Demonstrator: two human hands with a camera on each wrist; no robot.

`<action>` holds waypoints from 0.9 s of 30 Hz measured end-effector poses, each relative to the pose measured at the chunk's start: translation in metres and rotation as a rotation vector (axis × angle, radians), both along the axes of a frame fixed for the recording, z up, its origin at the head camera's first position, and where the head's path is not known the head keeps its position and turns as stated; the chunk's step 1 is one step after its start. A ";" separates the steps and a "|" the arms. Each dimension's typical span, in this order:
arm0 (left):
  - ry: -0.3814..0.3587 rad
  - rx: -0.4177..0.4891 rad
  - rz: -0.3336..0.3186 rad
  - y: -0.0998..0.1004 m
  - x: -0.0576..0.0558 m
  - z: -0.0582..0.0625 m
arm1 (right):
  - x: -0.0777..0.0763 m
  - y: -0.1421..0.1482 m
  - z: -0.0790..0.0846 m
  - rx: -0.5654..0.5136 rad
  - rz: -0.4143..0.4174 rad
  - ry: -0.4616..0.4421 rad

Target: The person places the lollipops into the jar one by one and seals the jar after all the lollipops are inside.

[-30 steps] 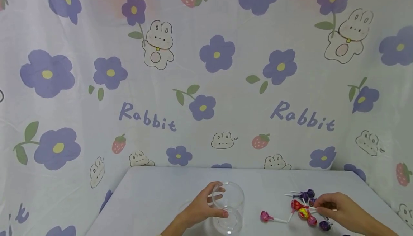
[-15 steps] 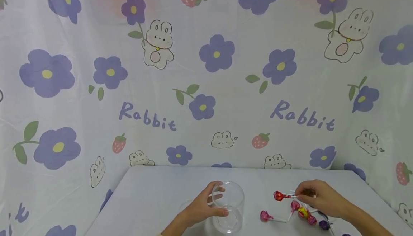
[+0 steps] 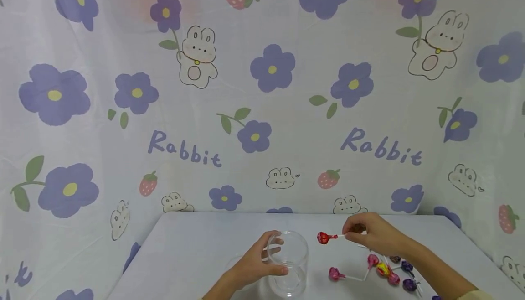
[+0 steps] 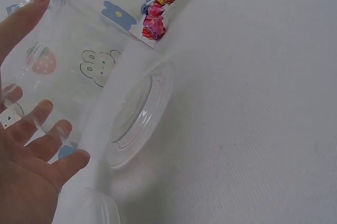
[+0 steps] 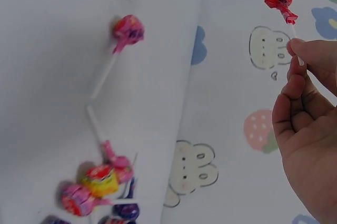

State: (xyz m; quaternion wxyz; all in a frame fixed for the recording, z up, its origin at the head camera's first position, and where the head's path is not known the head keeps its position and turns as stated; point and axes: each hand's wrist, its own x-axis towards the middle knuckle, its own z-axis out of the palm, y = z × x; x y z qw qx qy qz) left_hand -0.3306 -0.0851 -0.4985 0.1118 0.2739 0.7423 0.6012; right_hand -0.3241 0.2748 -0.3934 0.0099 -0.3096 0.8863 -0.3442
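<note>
The work looks to be at an early stage: one red lollipop (image 3: 322, 238) is off the worktop (image 3: 197, 245), while no candy shows inside the clear jar (image 3: 293, 268), as far as its see-through wall lets one judge. What is left lies loose between the jar and the right edge of the worktop: a lone pink lollipop (image 3: 334, 274) nearest the jar, then a bunch with another pink lollipop (image 3: 372, 260), a yellow lollipop (image 3: 382, 269) and several dark purple lollipops (image 3: 409, 284). Part of the bunch sits behind the forearm or runs out at the bottom of the head view, so the full count cannot be told. The jar stands toward the near side of the worktop, about midway between its left and right edges, mouth up and uncovered; a round clear piece (image 4: 95, 208), perhaps its lid, lies beside it on the left. As for the hands, the left hand (image 3: 255, 262) is spread wide round the jar's left side, thumb toward the person and fingers on the far side. The right hand (image 3: 375, 236) is raised toward the worktop's back edge, thumb and forefinger pinched tight on the white stick, the candy end pointing left, well apart from the jar's rim.
</note>
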 end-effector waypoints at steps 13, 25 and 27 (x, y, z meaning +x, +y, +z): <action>-0.043 -0.035 0.023 0.002 -0.002 0.001 | -0.014 -0.058 0.013 0.015 0.122 0.077; -0.028 -0.048 0.032 0.001 0.000 0.002 | -0.022 -0.101 0.010 0.093 0.243 0.113; -0.019 -0.042 0.025 0.001 0.000 0.003 | -0.023 -0.109 0.010 0.120 0.253 0.125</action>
